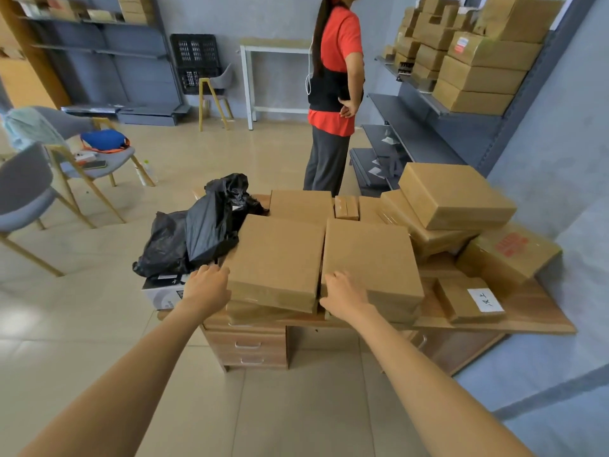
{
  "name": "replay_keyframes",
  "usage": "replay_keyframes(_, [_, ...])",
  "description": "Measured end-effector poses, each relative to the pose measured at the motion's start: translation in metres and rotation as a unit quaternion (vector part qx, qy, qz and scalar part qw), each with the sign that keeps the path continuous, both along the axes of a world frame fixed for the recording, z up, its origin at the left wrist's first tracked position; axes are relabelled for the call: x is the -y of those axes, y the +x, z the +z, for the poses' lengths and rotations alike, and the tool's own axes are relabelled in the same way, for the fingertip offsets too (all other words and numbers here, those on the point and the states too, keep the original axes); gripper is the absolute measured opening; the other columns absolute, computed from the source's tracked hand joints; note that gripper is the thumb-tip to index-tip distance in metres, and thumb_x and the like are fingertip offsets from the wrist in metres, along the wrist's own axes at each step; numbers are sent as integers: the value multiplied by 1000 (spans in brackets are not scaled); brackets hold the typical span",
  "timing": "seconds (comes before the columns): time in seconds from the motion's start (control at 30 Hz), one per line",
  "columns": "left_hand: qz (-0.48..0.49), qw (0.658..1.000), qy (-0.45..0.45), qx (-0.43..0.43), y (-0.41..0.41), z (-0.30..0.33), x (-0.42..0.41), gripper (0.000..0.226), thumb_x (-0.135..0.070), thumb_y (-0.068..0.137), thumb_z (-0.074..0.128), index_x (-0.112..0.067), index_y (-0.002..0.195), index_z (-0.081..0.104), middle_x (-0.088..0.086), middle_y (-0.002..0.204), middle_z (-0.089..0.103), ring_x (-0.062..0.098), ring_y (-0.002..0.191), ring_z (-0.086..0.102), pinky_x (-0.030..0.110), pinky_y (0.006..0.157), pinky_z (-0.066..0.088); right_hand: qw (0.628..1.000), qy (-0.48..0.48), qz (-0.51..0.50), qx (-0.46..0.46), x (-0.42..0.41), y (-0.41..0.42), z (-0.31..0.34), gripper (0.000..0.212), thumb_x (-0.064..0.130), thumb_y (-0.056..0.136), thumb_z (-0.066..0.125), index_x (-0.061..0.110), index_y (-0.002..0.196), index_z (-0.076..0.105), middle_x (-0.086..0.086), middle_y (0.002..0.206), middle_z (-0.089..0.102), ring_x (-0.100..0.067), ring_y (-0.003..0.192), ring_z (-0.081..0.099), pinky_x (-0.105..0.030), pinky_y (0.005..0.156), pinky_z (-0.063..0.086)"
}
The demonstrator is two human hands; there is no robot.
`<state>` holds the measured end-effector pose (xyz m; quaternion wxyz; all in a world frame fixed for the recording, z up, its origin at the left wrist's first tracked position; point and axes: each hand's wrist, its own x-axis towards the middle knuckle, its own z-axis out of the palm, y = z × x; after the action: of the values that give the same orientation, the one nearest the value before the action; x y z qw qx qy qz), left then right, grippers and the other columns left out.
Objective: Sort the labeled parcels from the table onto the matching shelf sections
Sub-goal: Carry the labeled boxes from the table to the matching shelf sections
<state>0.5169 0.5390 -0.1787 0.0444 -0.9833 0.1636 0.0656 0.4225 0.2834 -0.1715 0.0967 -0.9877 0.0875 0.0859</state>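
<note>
A flat brown parcel (276,258) lies on top of a stack at the front left of the wooden table (534,321). My left hand (207,288) grips its left edge, fingers curled over the corner. My right hand (344,296) holds its right edge, with the fingers reaching into the gap beside a second flat brown parcel (369,255). Further right lies a small parcel with a white handwritten label (468,300). More brown parcels are piled at the back right of the table (454,196). No label shows on the gripped parcel.
Black plastic bags (204,225) sit at the table's left end. A person in a red top (333,94) stands behind the table. A grey shelf unit on the right (412,127) carries stacked boxes (478,61). Another shelf (99,44) is at the back left, and chairs (99,153) stand on the left.
</note>
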Motion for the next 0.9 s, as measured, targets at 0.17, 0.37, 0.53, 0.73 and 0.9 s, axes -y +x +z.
replay_keyframes(0.17, [12, 999, -11, -28, 28, -20, -11, 44, -25, 90, 56, -14, 132, 47, 5, 134, 52, 27, 126, 44, 37, 100, 39, 998, 30, -40, -49, -11, 16, -23, 39, 23, 92, 58, 9, 128, 53, -7, 128, 56, -26, 119, 50, -37, 89, 47])
replay_keyframes(0.37, [45, 994, -35, -98, 58, -38, -20, 48, -28, 85, 63, -8, 125, 48, 11, 126, 55, 31, 120, 47, 39, 93, 41, 987, 57, -136, -57, -29, 33, -36, 19, 27, 90, 59, 10, 95, 51, -9, 107, 64, -28, 103, 57, -31, 70, 43])
replay_keyframes(0.53, [34, 981, -92, -168, 79, -59, -27, 53, -41, 79, 72, -9, 117, 54, 8, 109, 64, 28, 101, 60, 39, 82, 51, 975, 65, -208, -47, -42, 45, -33, 27, 34, 91, 62, 10, 90, 52, -9, 99, 64, -27, 96, 60, -30, 66, 41])
replay_keyframes(0.73, [25, 978, -130, -163, 86, -52, -28, 33, -39, 88, 64, -9, 97, 55, 10, 96, 62, 26, 86, 61, 33, 68, 45, 959, 104, -261, -30, -45, 41, -37, 30, 38, 89, 64, 10, 94, 52, -4, 94, 57, -26, 93, 58, -31, 69, 44])
replay_keyframes(0.9, [-14, 980, -155, -127, 93, -40, -34, 34, -44, 90, 61, -13, 86, 50, 3, 83, 59, 19, 72, 53, 30, 61, 38, 943, 152, -295, 16, -43, 40, -32, 48, 43, 86, 67, 9, 118, 54, -8, 110, 63, -27, 100, 62, -36, 80, 52])
